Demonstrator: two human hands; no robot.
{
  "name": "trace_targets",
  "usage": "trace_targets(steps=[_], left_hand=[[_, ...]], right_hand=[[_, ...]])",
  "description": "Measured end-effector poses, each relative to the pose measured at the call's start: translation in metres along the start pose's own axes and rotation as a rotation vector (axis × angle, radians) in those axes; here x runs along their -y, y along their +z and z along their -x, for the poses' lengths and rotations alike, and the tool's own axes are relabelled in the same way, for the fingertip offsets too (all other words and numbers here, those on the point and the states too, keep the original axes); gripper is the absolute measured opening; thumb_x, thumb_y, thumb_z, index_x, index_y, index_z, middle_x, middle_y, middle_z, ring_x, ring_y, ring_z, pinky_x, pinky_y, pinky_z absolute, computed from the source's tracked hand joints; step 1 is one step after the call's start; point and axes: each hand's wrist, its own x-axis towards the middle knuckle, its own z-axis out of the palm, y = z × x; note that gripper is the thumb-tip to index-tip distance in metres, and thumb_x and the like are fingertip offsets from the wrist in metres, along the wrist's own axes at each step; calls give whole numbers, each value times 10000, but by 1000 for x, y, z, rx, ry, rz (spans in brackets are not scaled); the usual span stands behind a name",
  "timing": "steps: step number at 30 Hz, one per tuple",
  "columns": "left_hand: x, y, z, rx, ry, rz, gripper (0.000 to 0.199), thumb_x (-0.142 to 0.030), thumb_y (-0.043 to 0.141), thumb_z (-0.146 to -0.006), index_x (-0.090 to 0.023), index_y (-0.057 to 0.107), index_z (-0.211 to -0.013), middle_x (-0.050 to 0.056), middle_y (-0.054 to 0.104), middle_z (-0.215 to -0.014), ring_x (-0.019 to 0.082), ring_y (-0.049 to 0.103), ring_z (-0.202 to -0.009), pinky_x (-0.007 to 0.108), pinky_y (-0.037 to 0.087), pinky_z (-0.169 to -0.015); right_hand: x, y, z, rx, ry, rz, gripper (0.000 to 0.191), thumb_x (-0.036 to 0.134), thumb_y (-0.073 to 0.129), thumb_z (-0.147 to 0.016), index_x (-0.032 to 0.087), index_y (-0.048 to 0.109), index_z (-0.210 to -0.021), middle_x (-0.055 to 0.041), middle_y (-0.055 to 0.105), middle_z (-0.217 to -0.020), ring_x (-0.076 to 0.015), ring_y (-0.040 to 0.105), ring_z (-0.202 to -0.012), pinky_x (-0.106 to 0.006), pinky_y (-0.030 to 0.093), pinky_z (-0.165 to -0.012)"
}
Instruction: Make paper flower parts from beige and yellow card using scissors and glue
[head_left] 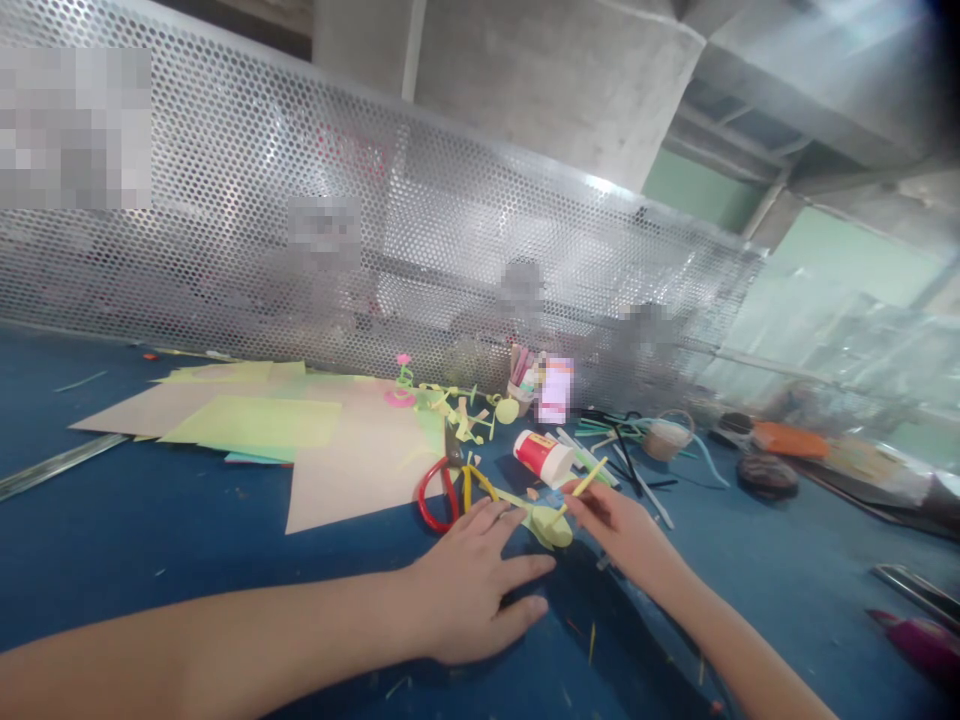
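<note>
Paper craft on the blue bench (150, 540)
Left hand (472, 590) lies flat, grip wide; right hand (619, 525) pinches a yellow stick (581, 485) (over a yellow-green paper shape (551, 525)).

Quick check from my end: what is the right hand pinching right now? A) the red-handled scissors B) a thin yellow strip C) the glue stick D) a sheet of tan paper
B: the right hand pinches a thin yellow strip over a yellow paper piece, while the scissors and the glue stick lie untouched on the blue table.
</note>
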Motion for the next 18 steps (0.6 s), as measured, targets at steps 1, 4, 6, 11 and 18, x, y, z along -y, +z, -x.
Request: trace_targets(steps=[1, 4, 6, 11, 18], left_hand=[[0, 0, 0, 3, -2, -1, 483, -540, 260, -881, -349, 402, -1302, 53, 257, -1445, 326, 198, -1316, 557, 188, -1036], [0, 0, 0, 10, -7, 4, 484, -541, 256, -882, -351, 398, -1304, 56, 251, -1447, 330, 198, -1315, 556, 191, -1034], [0, -1, 0, 12, -8, 7, 485, -541, 254, -882, -351, 396, -1305, 64, 250, -1446, 334, 196, -1314, 555, 191, -1033], [-1, -2, 0, 20, -9, 5, 490, -543, 236, -882, -353, 396, -1304, 84, 272, -1430, 333, 194, -1314, 555, 185, -1034], [-2, -3, 0, 10, -5, 5, 485, -537, 244, -883, -345, 410, -1297, 75, 313, -1407, 329, 214, -1306, 558, 199, -1030]], right_hand=[[0, 0, 0, -5, -4, 2, 289, 415, 448, -823, 184, 559, -956, -61, 678, -791, -200, 636, -716, -303, 492, -685], [0, -1, 1, -11, -12, -4, 291, 422, 443, -826, 191, 555, -964, -51, 679, -788, -192, 640, -721, -287, 496, -678], [-1, -1, 1, -13, -8, 3, 288, 421, 449, -824, 193, 548, -969, -50, 679, -808, -188, 643, -739, -281, 497, -693], [1, -4, 1, -35, -17, 81, 272, 414, 426, -834, 193, 552, -932, -49, 676, -791, -192, 639, -723, -286, 488, -683], [4, -4, 2, -70, -69, 202, 258, 399, 384, -859, 205, 554, -871, -49, 667, -795, -206, 626, -724, -302, 468, -663]])
